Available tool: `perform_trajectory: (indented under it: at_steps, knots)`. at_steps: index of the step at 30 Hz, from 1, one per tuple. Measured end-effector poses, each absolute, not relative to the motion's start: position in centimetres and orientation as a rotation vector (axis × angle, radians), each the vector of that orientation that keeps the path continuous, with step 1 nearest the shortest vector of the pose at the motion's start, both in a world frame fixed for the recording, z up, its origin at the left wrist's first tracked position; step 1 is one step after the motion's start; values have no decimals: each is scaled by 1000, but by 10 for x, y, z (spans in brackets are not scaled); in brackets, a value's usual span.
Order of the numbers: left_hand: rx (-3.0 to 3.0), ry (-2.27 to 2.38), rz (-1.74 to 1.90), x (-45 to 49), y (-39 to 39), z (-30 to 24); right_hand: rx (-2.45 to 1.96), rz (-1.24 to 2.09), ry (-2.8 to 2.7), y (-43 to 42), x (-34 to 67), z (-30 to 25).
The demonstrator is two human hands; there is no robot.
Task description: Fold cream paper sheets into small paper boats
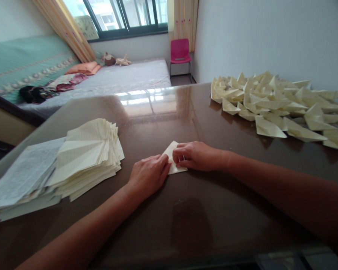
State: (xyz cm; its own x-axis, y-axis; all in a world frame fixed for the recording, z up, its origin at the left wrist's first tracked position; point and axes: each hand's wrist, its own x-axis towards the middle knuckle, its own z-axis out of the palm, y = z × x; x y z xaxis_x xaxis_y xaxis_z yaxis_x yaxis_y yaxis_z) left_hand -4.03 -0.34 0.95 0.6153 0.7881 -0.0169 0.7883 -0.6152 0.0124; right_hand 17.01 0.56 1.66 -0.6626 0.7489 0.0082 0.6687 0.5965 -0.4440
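Observation:
A small folded piece of cream paper (pixel 173 167) lies on the brown table between my hands, its pointed top facing away from me. My left hand (pixel 150 172) grips its left edge with curled fingers. From the right, my right hand (pixel 195 155) pinches the paper, thumb and fingers bent over its right side and partly hiding it. To the left of my hands is a thick stack of cream paper sheets (pixel 84 150), the top ones creased. Many folded paper boats (pixel 270 97) are heaped on the table at the right.
Printed sheets (pixel 28 168) lie partly under the cream stack at the left. The glossy table (pixel 146 131) reflects the window. Beyond its far edge are a bed (pixel 138 73) and a pink chair (pixel 180 52); a wall (pixel 270 37) runs along the right.

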Motion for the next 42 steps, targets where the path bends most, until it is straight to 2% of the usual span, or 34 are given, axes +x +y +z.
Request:
perform_trajectory:
  at_steps: [6, 9, 15, 19, 30, 42]
  knots:
    - [2808, 1384, -38, -40, -3, 10, -797, 782, -2706, 16, 184, 19]
    - [2811, 1380, -35, -39, -4, 8, -741, 789, -2790, 14, 187, 29]
    - [2864, 1318, 210, -42, -4, 2, -870, 527, -2891, 1, 182, 39]
    - [3027, 924, 404, -46, 2, -2, -856, 395, -2958, 1, 178, 40]
    - [3087, 890, 240, -54, 7, 0, -1103, -127, -3039, -56, 155, 36]
    - [3057, 916, 144, -66, 13, -2, -1164, -146, -3071, -61, 155, 43]
